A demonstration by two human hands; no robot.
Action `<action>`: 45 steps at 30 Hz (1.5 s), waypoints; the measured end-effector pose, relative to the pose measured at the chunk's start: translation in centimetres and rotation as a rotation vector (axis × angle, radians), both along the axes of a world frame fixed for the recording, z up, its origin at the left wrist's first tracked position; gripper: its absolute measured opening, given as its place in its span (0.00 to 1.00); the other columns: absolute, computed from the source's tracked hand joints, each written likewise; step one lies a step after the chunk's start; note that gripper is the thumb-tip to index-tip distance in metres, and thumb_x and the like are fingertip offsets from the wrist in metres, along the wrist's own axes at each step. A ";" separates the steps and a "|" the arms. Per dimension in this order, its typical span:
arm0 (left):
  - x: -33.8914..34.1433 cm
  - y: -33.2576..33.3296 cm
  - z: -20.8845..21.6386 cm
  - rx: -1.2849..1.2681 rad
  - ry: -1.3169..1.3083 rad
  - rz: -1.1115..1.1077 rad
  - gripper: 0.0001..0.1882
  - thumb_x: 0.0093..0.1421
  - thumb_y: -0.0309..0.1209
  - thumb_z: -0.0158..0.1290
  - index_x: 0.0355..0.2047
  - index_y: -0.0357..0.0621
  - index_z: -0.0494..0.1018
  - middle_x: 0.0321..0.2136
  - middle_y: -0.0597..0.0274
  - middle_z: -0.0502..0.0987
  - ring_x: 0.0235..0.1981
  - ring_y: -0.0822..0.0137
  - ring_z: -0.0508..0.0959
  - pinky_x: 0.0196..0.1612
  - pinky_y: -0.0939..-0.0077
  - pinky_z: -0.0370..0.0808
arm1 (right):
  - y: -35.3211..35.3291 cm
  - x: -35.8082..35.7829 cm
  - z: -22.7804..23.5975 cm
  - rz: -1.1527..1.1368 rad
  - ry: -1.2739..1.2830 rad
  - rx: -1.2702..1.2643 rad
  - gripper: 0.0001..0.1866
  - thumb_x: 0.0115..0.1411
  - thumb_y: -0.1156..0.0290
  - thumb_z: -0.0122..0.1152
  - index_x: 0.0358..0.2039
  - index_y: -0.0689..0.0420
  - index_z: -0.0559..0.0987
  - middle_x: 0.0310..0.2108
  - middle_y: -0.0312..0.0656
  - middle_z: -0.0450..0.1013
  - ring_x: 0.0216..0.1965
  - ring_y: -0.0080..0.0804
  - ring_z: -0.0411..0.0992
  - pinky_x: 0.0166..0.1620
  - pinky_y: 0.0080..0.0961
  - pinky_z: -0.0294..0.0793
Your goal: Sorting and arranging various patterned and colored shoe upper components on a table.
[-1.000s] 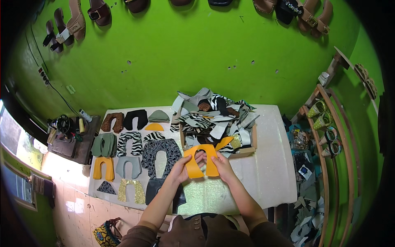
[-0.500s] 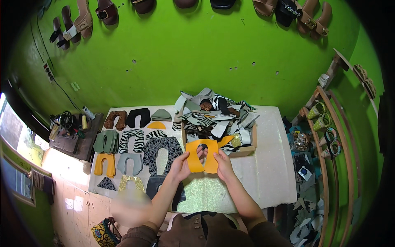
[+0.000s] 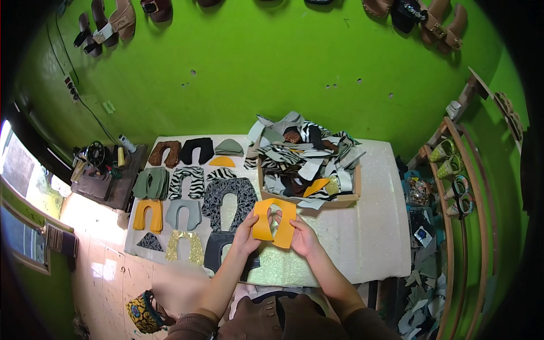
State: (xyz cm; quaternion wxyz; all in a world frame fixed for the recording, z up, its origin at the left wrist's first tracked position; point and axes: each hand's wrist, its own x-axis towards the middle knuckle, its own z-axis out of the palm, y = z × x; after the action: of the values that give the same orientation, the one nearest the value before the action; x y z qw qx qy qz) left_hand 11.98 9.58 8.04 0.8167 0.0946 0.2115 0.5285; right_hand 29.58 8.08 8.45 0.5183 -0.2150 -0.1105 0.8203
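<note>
**Orange cut-out held over the table's near edge**

Both hands pinched it: left hand and right hand each closed on one leg of the orange U-shaped piece. It looked thin, light and floppy (best gripped by both legs), above the table, near the scrap box.

The orange U-shaped piece, held by the left hand and right hand, is now positioned slightly lower and nearer the body than one second ago. Its inclination has been altered. The camera view has been shifted slightly.
</note>
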 end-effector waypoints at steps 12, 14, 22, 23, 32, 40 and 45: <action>-10.5 -2.5 -1.5 -0.203 -0.117 0.194 0.18 0.61 0.31 0.35 0.48 0.35 0.62 0.48 0.49 0.68 0.52 0.57 0.67 0.56 0.63 0.61 | 0.2 -9.9 -2.7 0.157 0.023 -0.132 0.24 0.57 0.76 0.42 0.56 0.59 0.57 0.52 0.45 0.62 0.54 0.36 0.61 0.56 0.34 0.61; -13.0 -2.7 -1.5 -0.188 -0.110 0.214 0.17 0.61 0.31 0.35 0.48 0.35 0.62 0.48 0.49 0.68 0.52 0.57 0.66 0.56 0.62 0.61 | 0.4 -12.4 -3.2 0.180 0.011 -0.168 0.24 0.57 0.75 0.43 0.55 0.59 0.58 0.51 0.45 0.64 0.53 0.36 0.62 0.55 0.34 0.62; -25.2 -2.7 -2.7 -0.229 -0.030 0.219 0.19 0.61 0.34 0.33 0.48 0.36 0.61 0.48 0.49 0.68 0.51 0.57 0.67 0.54 0.63 0.63 | 1.0 -24.2 -4.3 0.251 -0.049 -0.253 0.21 0.56 0.73 0.42 0.51 0.62 0.62 0.48 0.46 0.67 0.51 0.36 0.65 0.54 0.33 0.63; -26.5 -2.7 -3.1 -0.230 -0.007 0.227 0.18 0.61 0.34 0.33 0.48 0.37 0.62 0.47 0.50 0.68 0.50 0.58 0.68 0.53 0.64 0.63 | 1.3 -25.5 -4.5 0.267 -0.042 -0.274 0.22 0.57 0.73 0.42 0.54 0.61 0.60 0.50 0.47 0.65 0.52 0.38 0.63 0.54 0.33 0.63; -38.0 -3.2 -3.8 -0.099 0.066 0.330 0.20 0.62 0.29 0.34 0.55 0.44 0.57 0.51 0.58 0.65 0.51 0.62 0.66 0.53 0.67 0.64 | 2.1 -36.8 -3.9 0.452 -0.240 -0.073 0.27 0.55 0.83 0.41 0.56 0.54 0.56 0.48 0.43 0.65 0.51 0.35 0.65 0.52 0.30 0.66; -43.2 -2.3 -3.7 -0.105 0.558 0.469 0.23 0.59 0.20 0.38 0.56 0.38 0.56 0.52 0.53 0.63 0.51 0.63 0.66 0.53 0.72 0.64 | 4.3 -43.3 -5.8 0.385 -1.175 0.263 0.14 0.51 0.74 0.50 0.40 0.60 0.71 0.34 0.42 0.72 0.33 0.30 0.70 0.34 0.24 0.69; -47.4 -1.5 -6.4 -0.021 1.074 0.427 0.19 0.56 0.21 0.47 0.49 0.34 0.64 0.45 0.53 0.70 0.44 0.68 0.71 0.45 0.80 0.68 | 5.6 -45.9 -5.5 0.371 -1.442 0.365 0.12 0.50 0.69 0.53 0.34 0.62 0.73 0.26 0.44 0.71 0.27 0.32 0.69 0.32 0.25 0.68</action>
State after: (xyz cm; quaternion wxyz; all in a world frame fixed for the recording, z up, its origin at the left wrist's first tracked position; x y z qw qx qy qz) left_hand -35.43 8.12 1.60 0.4710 0.2966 0.6161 0.5573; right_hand -16.36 13.72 2.96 0.1991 -0.5860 -0.5891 0.5196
